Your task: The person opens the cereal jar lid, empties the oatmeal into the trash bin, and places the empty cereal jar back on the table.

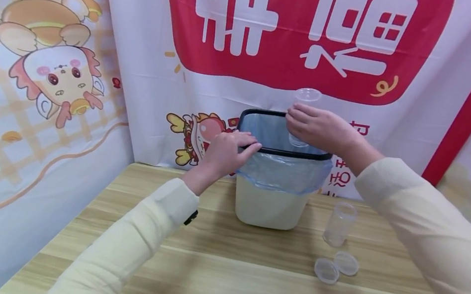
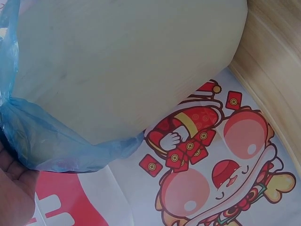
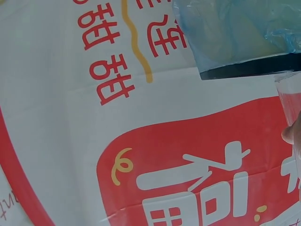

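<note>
A cream trash can (image 1: 269,212) with a black rim and a pale blue bag (image 1: 286,174) folded over its edge stands on the table. My left hand (image 1: 227,152) grips the rim at its left side; in the left wrist view, fingers (image 2: 14,172) show beside the bag. Above the can's opening, my right hand (image 1: 321,129) holds a clear plastic cup (image 1: 308,96), its ends showing above and below the fingers. Part of that cup (image 3: 289,96) appears close to the rim in the right wrist view.
Right of the can, another clear plastic cup (image 1: 339,224) stands on the wooden table (image 1: 242,288). Two translucent lids (image 1: 326,271) lie in front of it. A printed cloth (image 1: 207,88) hangs directly behind the can, and another covers the left side.
</note>
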`<state>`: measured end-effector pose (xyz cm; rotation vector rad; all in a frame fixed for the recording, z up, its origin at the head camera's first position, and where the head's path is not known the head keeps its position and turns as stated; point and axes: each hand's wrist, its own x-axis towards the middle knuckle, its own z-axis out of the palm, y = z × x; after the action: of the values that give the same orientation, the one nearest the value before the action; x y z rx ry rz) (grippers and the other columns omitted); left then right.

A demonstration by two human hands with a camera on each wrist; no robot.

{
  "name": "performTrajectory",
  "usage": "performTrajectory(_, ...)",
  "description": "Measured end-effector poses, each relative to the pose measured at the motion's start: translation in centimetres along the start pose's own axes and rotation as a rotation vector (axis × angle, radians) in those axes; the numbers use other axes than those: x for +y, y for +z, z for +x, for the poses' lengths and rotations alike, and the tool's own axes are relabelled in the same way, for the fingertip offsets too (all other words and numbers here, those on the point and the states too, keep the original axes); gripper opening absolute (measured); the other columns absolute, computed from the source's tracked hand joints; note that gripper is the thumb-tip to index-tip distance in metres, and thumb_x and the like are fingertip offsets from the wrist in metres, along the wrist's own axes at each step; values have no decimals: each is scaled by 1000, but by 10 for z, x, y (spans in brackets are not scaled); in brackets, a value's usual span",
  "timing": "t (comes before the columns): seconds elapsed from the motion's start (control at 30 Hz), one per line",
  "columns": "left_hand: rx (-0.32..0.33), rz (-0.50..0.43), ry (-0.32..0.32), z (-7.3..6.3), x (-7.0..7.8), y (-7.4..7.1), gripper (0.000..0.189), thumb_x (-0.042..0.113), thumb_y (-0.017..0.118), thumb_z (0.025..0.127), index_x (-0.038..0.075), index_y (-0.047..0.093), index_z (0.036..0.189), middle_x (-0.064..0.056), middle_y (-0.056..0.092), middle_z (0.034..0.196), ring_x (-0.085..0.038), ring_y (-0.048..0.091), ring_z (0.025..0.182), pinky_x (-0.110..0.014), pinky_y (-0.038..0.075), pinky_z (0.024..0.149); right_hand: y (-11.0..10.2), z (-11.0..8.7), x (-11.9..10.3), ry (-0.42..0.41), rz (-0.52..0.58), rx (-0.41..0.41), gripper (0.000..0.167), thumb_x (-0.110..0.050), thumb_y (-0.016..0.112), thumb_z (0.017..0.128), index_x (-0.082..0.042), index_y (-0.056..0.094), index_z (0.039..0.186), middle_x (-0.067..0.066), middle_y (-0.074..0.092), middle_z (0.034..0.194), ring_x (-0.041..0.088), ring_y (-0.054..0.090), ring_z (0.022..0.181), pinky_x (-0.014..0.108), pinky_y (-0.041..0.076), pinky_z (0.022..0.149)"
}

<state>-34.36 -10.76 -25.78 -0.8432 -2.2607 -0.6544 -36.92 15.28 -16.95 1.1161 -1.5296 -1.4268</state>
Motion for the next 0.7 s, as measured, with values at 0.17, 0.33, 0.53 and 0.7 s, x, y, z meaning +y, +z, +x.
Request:
performTrajectory(0.17,-2,-6,-1,0,0,0,29,30,63,96,10,73,115,-8,69,114,-20,62,114,-33,46,98,0,-3,1,33,21,4,83,-5,87,64,-9,47,137,20,48,135,38,39,128,47,21,115)
performTrajectory(0.33,0,-6,0,-1,1,-1,28,29,63,96,10,73,113,-8,70,113,-20,62,113,-34,47,98,-2,-6,3,69,45,-22,87,-5,88,62,-9,46,138,20,45,137,38,36,131,47,20,116)
performTrajectory(0.53,5,-8,-7,-1,3,-2,27,29,63,96,11,74,112,-6,70,113,-20,62,113,-35,47,98,-4,-9,5,192,160,-21,87,-3,88,62,-8,46,139,22,45,138,39,35,133,47,21,115)
performTrajectory(0.7,1,-11,-11,-1,4,-3,27,29,63,96,11,74,113,-7,70,113,-20,62,113,-35,46,99,-6,-12,5,294,239,5,88,-2,89,60,-6,48,137,23,45,138,40,36,132,47,26,113)
